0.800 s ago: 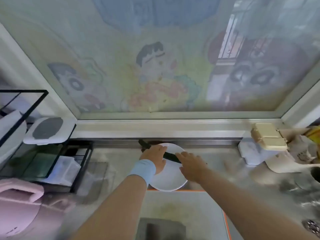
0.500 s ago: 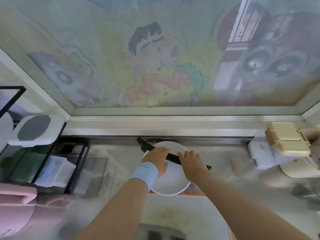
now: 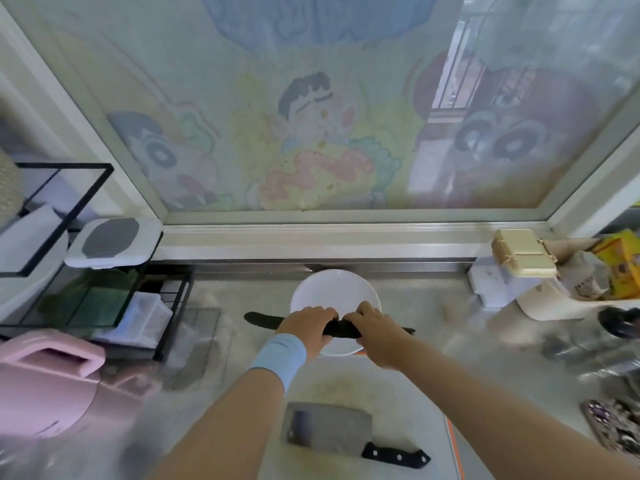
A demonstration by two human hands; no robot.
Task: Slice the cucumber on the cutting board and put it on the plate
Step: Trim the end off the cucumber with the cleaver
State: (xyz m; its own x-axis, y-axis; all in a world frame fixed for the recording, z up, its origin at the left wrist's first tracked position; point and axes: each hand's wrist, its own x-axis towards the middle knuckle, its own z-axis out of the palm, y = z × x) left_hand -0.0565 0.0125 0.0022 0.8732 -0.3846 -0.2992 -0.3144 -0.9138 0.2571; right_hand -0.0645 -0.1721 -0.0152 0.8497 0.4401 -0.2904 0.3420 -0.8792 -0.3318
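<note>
Left hand (image 3: 310, 325) and right hand (image 3: 375, 329) each curl round the middle of a dark cucumber (image 3: 341, 329) held crosswise over the near rim of the plate (image 3: 332, 289); best bring it level to the near board (image 3: 408, 393), landing clear of the cleaver (image 3: 325, 427).

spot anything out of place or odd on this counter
The cucumber is whole, gripped by the left hand and right hand over the plate rather than on the cutting board, where the cleaver lies unused. Nothing looks spilled or damaged.
</note>
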